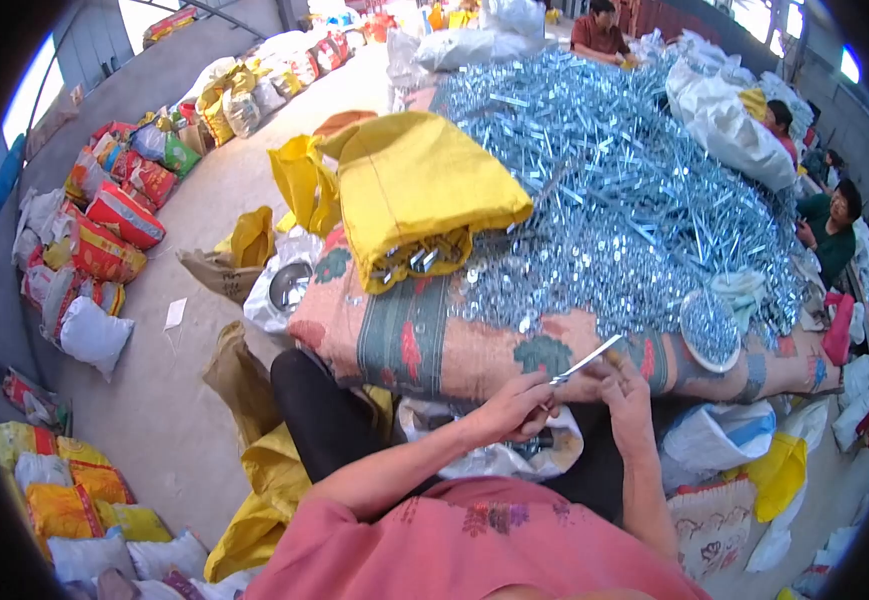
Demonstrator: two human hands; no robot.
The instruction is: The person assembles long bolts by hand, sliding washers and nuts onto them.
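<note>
Over my lap, my left hand (pixel 520 406) is closed on the near end of a thin, shiny metal strip (pixel 590 355), which slants up and to the right. Beside it, my right hand (pixel 628 392) has its fingers curled in a pinch; anything between them is too small to name. Below both hands, an open white sack (pixel 459 464) holds dark and shiny pieces. A large heap of silvery metal strips (pixel 604 150) covers the table ahead, with smaller bits along its near side. At the heap's left lies a yellow sack (pixel 414 180), with strips showing at its open mouth.
Patterned cloth (pixel 474 350) covers the table edge. A white bowl (pixel 712 366) of small metal bits tilts at right. A metal bowl (pixel 290 286) sits on white sacking at left. Filled bags (pixel 109 245) line the left wall. Several other people (pixel 832 235) sit around the heap.
</note>
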